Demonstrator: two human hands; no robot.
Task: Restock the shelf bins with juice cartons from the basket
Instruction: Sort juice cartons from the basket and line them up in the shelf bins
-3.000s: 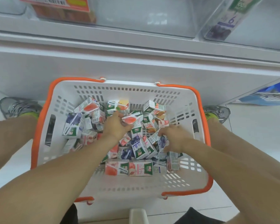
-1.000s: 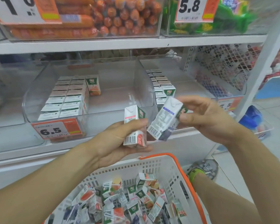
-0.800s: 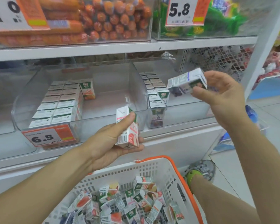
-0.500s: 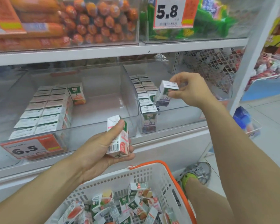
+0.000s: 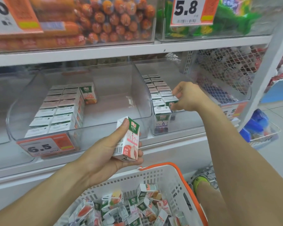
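One pink-and-green juice carton (image 5: 127,141) is gripped upright in the left hand (image 5: 104,154), fingers curled round it, above the basket (image 5: 168,178) of cartons. A second carton (image 5: 171,106) is pinched by the right hand (image 5: 189,97) inside the right shelf bin (image 5: 186,121), beside the stocked rows.

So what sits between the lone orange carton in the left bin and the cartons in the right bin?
Head view: bare bin floor, then the clear wall dividing the orange carton from the right bin's cartons.

basket (image 5: 173,181) below shelf | left bin (image 5: 137,95) beside right bin (image 5: 183,126)
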